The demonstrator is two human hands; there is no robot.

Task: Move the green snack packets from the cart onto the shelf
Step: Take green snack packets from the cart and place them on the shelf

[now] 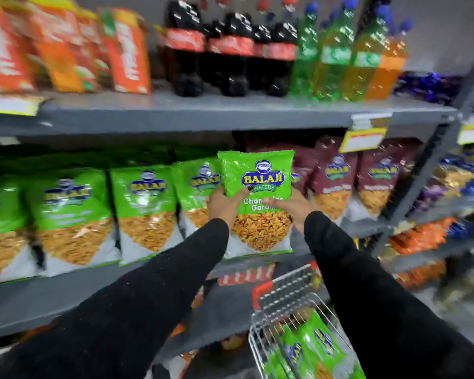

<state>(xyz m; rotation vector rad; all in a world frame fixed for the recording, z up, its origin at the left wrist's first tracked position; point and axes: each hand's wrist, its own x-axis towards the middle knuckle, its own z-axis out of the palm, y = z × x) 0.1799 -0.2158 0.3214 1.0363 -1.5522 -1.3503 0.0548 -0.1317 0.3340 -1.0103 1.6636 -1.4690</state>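
A green snack packet [257,184] stands upright in front of the middle shelf [66,291], held from both sides. My left hand [225,205] grips its left edge and my right hand [292,205] grips its right edge. Several matching green packets [145,198] stand in a row on that shelf to the left. The wire cart [285,294] sits at the lower right with more green packets [312,348] inside, partly hidden by my right sleeve.
Maroon snack packets [334,181] stand on the same shelf just right of the held packet. The shelf above carries orange boxes [66,47], dark cola bottles [230,50] and green bottles [331,56]. A yellow price tag [363,139] hangs from its edge.
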